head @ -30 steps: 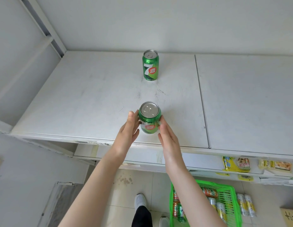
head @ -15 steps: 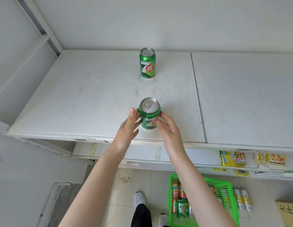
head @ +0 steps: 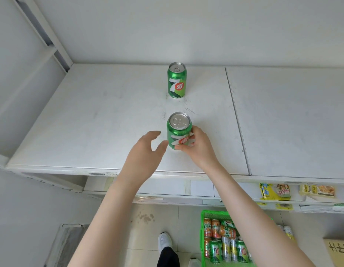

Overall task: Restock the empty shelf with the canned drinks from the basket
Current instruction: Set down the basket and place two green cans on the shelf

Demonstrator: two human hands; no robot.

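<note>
Head view (the only one there is). The near can stands upright on the white shelf, toward its front edge. The far can is straight behind it at 12 o'clock, well apart, with its label facing forward.

The right hand holds the near can from 4 o'clock. Its fingers wrap the can's right side and the thumb presses across the lower front, so the lid and upper wall stand clear above the grip. The left hand lies at 8 o'clock of the can, fingers loosely spread and holding nothing. Its thumb tip comes just beside the can's lower left wall, and I cannot tell whether it touches.

At 5 o'clock of the frame the green basket sits on the floor with more green, orange and pale cans in it.

The step in hand looks like settling this can in line with the one behind. To do it well, I would turn the can until its logo faces front as the far can's does (it now sits a little to the right, partly under the fingers). I would then check that the base lies flat and release by opening the fingers sideways, so the can neither tips nor slides toward the front edge. The left hand is well placed to steady it from 9 o'clock.
</note>
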